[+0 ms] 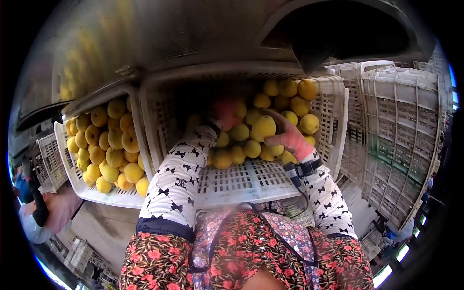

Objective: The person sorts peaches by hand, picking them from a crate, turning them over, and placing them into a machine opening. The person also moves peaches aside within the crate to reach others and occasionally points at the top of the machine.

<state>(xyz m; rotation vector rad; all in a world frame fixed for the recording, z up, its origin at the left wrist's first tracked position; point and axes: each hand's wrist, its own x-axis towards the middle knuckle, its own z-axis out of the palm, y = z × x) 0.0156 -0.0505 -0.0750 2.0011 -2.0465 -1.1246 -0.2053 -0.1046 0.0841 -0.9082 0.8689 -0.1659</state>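
Inside a white slatted plastic crate point(241, 195), yellow peaches point(223, 158) are heaped toward the right and front. My right hand point(292, 137) comes in from the right, its fingers and thumb curved around a large yellow peach point(263, 128) on top of the heap. Further left, my left hand point(226, 113) reaches into the shaded part of the crate, beside the peaches at the heap's left side. Its fingers are smeared by motion and darkness. White sleeves with black bows cover both forearms, and a dark band with a small device circles the right wrist.
A second white crate point(104, 193) full of yellow peaches point(115, 138) stands at the left. Tall stacked crates point(401, 130) rise at the right. A metal machine surface point(193, 38) hangs over the crates' far edge. Another person point(41, 208) is at the far left.
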